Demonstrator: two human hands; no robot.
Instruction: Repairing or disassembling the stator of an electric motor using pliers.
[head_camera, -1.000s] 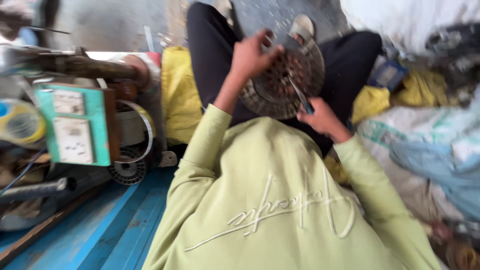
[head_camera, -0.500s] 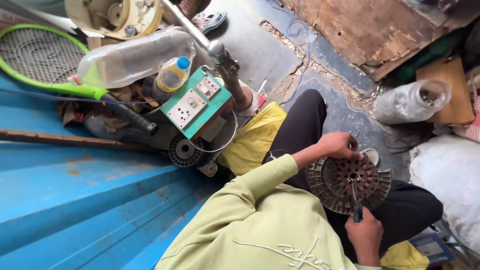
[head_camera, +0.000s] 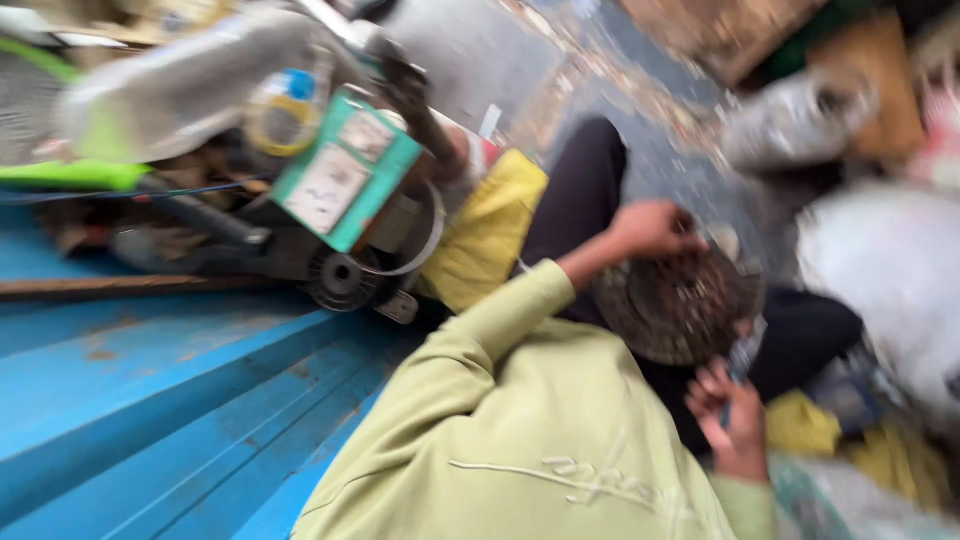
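Observation:
My left hand (head_camera: 650, 230) grips the top rim of a round, rusty brown metal disc (head_camera: 680, 310) that rests on my lap over black trousers (head_camera: 590, 190). Below the disc's lower right edge, my right hand (head_camera: 728, 415) is closed around a small dark-handled tool (head_camera: 742, 358) whose tip meets the disc. Both arms are in light green sleeves (head_camera: 500, 320). The picture is motion-blurred, so fine detail on the disc is lost.
A green and white switch box (head_camera: 340, 180) sits on a dark machine with a black wheel (head_camera: 340, 280). A plastic bottle (head_camera: 180, 80), a yellow tape roll (head_camera: 280, 115), a blue metal surface (head_camera: 150, 400), a yellow cloth (head_camera: 490, 230) and a white sack (head_camera: 880, 270) lie around.
The view has swung and closed in between frames, and it is now blurred. Both hands have stayed on the disc, with the tool still at its edge.

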